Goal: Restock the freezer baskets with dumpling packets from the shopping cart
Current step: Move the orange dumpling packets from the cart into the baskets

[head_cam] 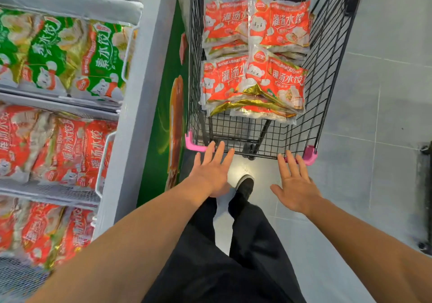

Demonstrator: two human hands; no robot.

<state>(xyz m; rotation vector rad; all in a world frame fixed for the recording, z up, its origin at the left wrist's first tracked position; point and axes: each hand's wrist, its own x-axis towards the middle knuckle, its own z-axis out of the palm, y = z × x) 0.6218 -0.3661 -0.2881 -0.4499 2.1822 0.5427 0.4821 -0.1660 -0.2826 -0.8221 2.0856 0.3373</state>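
- Bare forearms reach forward from the bottom of the view over black trousers (233, 256) and a black shoe (245, 184); both hands are spread with fingers straight and hold nothing.
- Left hand (211, 171) has its fingertips at the pink plastic handle bar (196, 147) of the black wire shopping cart (327, 68); right hand (295, 183) lies with its fingertips at the same bar near the right pink corner; whether either actually presses the bar, I cannot tell.
- Red-and-white plastic dumpling packets (275, 82) sit in loose stacks toward the far end of the cart, well apart from both hands; the top near packet lies tilted across its neighbours.
- White wire freezer baskets (105, 162) stand to the left, holding more red packets, with green-and-white dumpling packets (70, 54) in the basket further along; the red baskets look fairly full.
- Risk, as I judge it: with neither hand gripping, a push could send the cart rolling off over the grey tiled floor (385, 115), or into the green-sided freezer cabinet (163, 115) just beside it.
- Risk: reaching over the handle for far packets may tip the tilted stack; slick packets could slide apart.
- Risk: red packets could land in the green basket; overfilled baskets may spill.
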